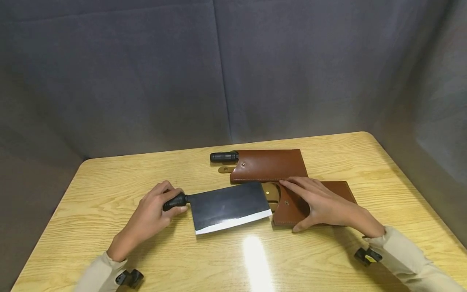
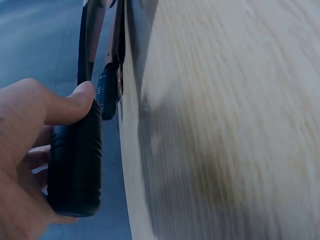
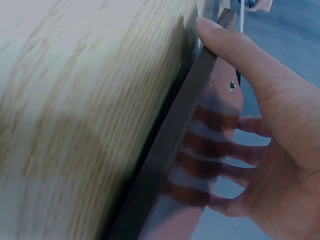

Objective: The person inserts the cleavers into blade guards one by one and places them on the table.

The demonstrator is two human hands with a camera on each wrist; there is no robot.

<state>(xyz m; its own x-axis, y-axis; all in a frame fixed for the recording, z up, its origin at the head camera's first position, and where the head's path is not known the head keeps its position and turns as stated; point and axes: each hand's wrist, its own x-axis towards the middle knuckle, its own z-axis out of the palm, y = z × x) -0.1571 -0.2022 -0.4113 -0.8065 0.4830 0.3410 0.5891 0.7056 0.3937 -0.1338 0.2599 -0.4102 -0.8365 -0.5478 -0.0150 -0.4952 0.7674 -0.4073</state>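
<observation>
My left hand (image 1: 155, 209) grips the black ribbed handle (image 2: 75, 165) of a cleaver, thumb lying along it in the left wrist view. The cleaver's dark broad blade (image 1: 228, 205) points right, its pale cutting edge toward me. Its far end overlaps the mouth and tan strap of a brown leather sheath (image 1: 286, 213). My right hand (image 1: 321, 200) spans that sheath near its mouth. In the right wrist view the thumb presses the sheath's edge while the fingertips meet its brown face (image 3: 200, 165), beside a metal snap (image 3: 232, 86).
Behind the blade lies a second brown sheath (image 1: 270, 164) with a black handle (image 1: 223, 157) sticking out leftward and a tan strap (image 1: 226, 169) below it. Everything rests on a wood-grain table (image 1: 120, 178) with rounded corners. Grey cloth (image 1: 146, 81) hangs at the back and sides.
</observation>
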